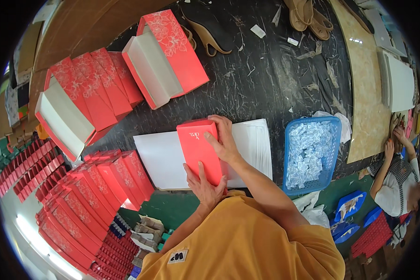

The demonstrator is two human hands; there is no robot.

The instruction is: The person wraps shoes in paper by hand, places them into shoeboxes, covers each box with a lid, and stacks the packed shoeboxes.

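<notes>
A closed red shoebox with small white lettering rests on a stack of white paper sheets in front of me. My right hand grips its far right side, fingers curled over the far corner and the thumb on the lid. Around the near end is my left hand, its fingertips on the lid and its palm by the near edge. Both hands hold the box between them; its contents are hidden.
Flower-printed red boxes, some open, stand far left, with stacked red boxes nearer. A blue basket of small clear packets sits right. Shoes lie at the back. Another person works far right.
</notes>
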